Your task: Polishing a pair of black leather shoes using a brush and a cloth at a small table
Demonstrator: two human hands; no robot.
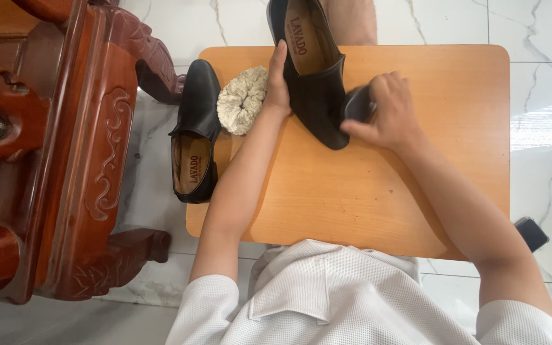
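— Head view, nearest first: what do you get?

— A white waffle-knit shirt (327, 300) fills the bottom edge, cut off by the frame. Beyond it both bare forearms reach out over a wooden surface (365, 191). A dark flat object (531, 233) pokes out past the surface's near right corner, mostly hidden by the right arm; I cannot tell what it is.

— And the hands?

— The right hand (388, 115) has its grip closed round a small dark item (357, 104), pressed against the side of a black shoe (317, 83). The item is blurred and half covered by the fingers, so its kind is unclear. The left hand (277, 83) lies along the shoe's other side, fingers flat against it, steadying it.

— Where does that shoe lie?

— Toward the far edge of the surface, toe pointing near, heel running past the far edge and cut off at the top of the frame. Its tan insole carries a dark printed label.

— Anything else?

— A cream, fluffy round pad (243, 100) sits near the far left corner, just beside the left wrist. A second black shoe (195, 131) overhangs the left edge, with the same tan insole label. Carved red wooden furniture (91, 147) stands on the marble floor (544, 38) further left.
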